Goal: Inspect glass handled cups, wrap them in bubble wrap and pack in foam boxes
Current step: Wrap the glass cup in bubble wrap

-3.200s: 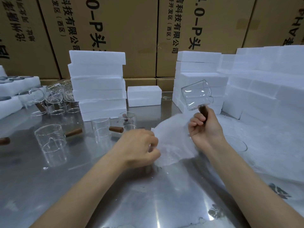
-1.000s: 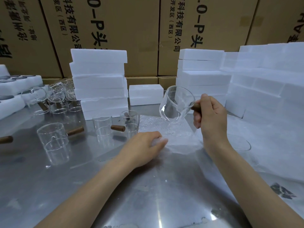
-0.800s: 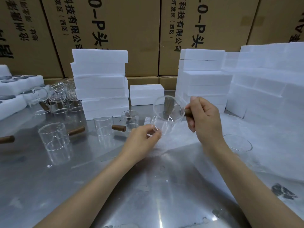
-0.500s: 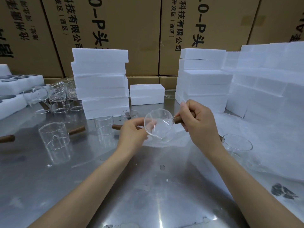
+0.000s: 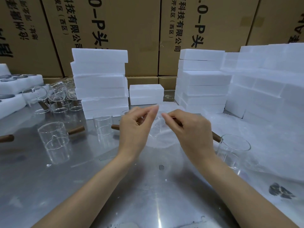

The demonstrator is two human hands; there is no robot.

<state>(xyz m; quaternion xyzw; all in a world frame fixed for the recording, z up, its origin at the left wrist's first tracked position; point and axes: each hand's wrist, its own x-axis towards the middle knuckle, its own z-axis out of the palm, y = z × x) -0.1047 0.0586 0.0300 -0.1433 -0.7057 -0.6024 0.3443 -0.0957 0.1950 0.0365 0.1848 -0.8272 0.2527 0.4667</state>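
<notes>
A clear glass cup [image 5: 158, 131] lies on its side on a sheet of bubble wrap [image 5: 166, 142] on the steel table, between my two hands. My left hand [image 5: 135, 130] pinches the wrap's far edge between thumb and forefinger, lifted over the cup. My right hand [image 5: 191, 130] pinches the same edge just to the right, and its curled fingers hide most of the cup's brown handle. The two sets of fingertips almost meet above the cup.
More handled cups stand around: one at right [image 5: 233, 149], two at left [image 5: 52, 137] [image 5: 103, 126], and a cluster at back left [image 5: 57, 97]. Foam boxes are stacked at centre left [image 5: 100, 83], centre [image 5: 146, 94] and right [image 5: 202, 79]. Behind them stand cardboard cartons [image 5: 125, 30].
My right hand has brought the cup down from the air and laid it on the bubble wrap. Both hands now hold the sheet's edge up over the cup.
</notes>
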